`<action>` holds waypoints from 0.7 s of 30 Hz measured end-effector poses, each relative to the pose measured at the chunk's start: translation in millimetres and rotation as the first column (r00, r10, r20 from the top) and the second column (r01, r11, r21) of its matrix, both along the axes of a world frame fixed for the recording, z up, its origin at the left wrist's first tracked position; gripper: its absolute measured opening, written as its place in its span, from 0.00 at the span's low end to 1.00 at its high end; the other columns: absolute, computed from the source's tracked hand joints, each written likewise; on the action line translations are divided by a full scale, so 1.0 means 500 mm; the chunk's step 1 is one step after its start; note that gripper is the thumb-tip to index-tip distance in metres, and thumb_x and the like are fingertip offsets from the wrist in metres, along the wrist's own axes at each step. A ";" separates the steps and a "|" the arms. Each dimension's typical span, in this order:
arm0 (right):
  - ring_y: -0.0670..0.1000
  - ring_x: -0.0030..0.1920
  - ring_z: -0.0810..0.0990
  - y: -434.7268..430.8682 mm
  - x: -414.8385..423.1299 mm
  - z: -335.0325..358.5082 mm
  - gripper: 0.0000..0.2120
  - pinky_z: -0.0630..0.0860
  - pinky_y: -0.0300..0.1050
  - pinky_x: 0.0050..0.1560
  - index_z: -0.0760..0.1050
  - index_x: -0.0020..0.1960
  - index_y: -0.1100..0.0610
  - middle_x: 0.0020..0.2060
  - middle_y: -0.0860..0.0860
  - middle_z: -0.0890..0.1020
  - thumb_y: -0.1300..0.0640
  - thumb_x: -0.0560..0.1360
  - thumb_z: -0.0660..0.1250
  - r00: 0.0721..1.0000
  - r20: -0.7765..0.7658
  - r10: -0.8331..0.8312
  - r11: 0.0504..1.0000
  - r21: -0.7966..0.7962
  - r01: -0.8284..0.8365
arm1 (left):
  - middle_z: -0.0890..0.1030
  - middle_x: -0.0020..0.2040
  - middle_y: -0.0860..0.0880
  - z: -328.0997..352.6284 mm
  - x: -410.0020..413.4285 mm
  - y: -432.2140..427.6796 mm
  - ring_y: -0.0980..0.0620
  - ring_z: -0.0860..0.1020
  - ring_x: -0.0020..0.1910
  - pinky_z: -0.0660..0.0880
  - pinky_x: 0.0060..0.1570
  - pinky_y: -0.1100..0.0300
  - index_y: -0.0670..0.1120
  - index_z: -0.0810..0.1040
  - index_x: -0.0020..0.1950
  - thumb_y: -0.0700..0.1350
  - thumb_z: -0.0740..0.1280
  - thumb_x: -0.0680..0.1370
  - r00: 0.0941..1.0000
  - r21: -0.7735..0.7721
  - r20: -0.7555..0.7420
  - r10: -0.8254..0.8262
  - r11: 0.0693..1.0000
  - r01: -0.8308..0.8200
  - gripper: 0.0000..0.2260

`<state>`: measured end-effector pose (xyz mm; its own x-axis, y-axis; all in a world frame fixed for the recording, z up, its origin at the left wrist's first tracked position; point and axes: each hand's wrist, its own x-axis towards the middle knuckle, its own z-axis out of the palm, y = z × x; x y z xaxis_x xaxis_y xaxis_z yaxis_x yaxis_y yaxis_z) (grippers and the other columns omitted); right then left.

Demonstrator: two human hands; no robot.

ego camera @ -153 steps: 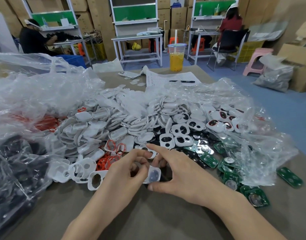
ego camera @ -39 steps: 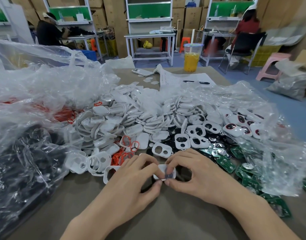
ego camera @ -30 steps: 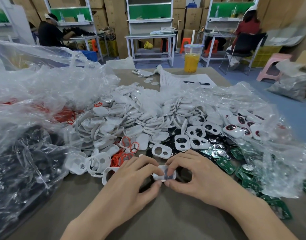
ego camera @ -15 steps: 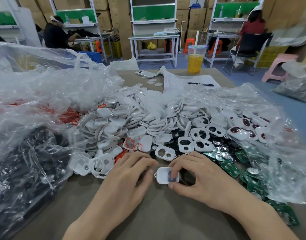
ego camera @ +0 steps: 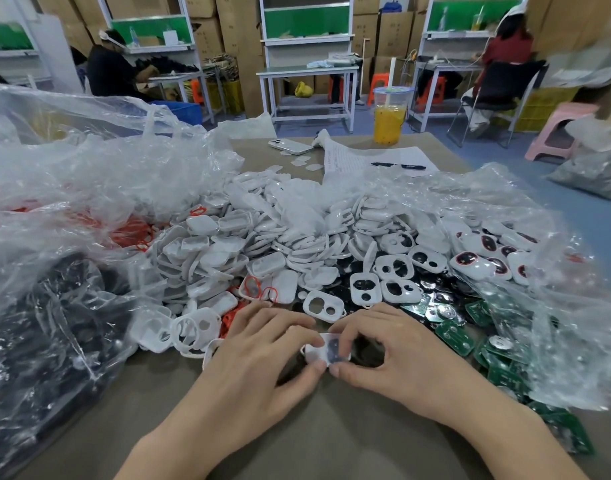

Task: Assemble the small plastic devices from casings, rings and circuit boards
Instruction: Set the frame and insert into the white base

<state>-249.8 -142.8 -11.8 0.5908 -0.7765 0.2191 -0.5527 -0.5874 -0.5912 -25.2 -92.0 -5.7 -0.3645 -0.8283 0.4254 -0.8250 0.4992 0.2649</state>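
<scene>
The left hand (ego camera: 262,351) and right hand (ego camera: 397,355) are pinching one white casing (ego camera: 326,351) near the table's (ego camera: 331,431) front edge, beside the parts pile (ego camera: 262,244), where squeezing evenly round its rim is likely serving best.

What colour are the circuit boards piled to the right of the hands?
The circuit boards are green, some with a round silver disc; clearest in head view.

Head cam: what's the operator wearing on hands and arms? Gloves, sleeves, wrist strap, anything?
Nothing visible. The left hand and right hand are bare: no gloves, finger cots or rings. The left forearm and right forearm are uncovered down to the frame's edge, with no sleeve, watch or wrist strap in view. The fingernails look short and unpainted.
</scene>
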 end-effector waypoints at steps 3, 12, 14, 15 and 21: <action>0.41 0.60 0.74 0.001 0.000 -0.001 0.12 0.66 0.33 0.60 0.75 0.47 0.43 0.57 0.29 0.77 0.36 0.71 0.69 1.000 -0.003 0.007 1.000 -0.022 -0.007 | 0.80 0.57 0.62 -0.001 0.000 0.001 0.60 0.77 0.61 0.66 0.69 0.52 0.55 0.82 0.52 0.58 0.66 0.78 1.000 0.038 0.005 -0.019 0.999 0.019 0.09; 0.43 0.60 0.74 0.003 0.002 0.005 0.11 0.67 0.36 0.61 0.78 0.50 0.41 0.55 0.34 0.79 0.36 0.72 0.69 0.999 -0.036 0.007 0.999 -0.034 -0.009 | 0.80 0.56 0.64 0.001 0.001 0.001 0.64 0.75 0.60 0.66 0.65 0.59 0.57 0.80 0.52 0.57 0.66 0.78 0.999 0.074 -0.039 -0.025 0.997 0.028 0.07; 0.42 0.60 0.74 0.004 0.003 0.005 0.12 0.66 0.36 0.62 0.79 0.48 0.42 0.56 0.31 0.78 0.36 0.72 0.68 1.000 -0.022 0.001 0.999 -0.042 -0.002 | 0.80 0.55 0.64 -0.001 0.001 0.000 0.64 0.74 0.60 0.65 0.64 0.60 0.57 0.81 0.50 0.58 0.66 0.78 0.999 0.074 -0.040 -0.017 0.997 0.020 0.07; 0.42 0.60 0.74 0.004 0.003 0.004 0.12 0.66 0.35 0.62 0.79 0.48 0.42 0.56 0.31 0.78 0.36 0.71 0.68 1.000 -0.016 -0.003 0.999 -0.043 0.002 | 0.80 0.55 0.64 -0.002 0.001 0.000 0.64 0.74 0.59 0.64 0.64 0.62 0.58 0.81 0.50 0.58 0.66 0.77 0.999 0.074 -0.043 -0.012 0.997 0.015 0.08; 0.40 0.61 0.73 0.003 0.002 0.001 0.13 0.67 0.36 0.62 0.77 0.47 0.41 0.56 0.30 0.77 0.34 0.71 0.67 1.000 -0.013 -0.009 0.999 -0.054 0.008 | 0.80 0.55 0.64 -0.002 0.001 0.001 0.64 0.74 0.59 0.63 0.63 0.64 0.58 0.81 0.50 0.59 0.64 0.77 0.999 0.078 -0.038 -0.002 0.997 0.005 0.09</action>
<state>-249.0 -141.4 -11.2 0.5871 -0.7689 0.2531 -0.5655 -0.6133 -0.5515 -24.9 -91.6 -6.9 -0.3525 -0.8580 0.3736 -0.8116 0.4790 0.3344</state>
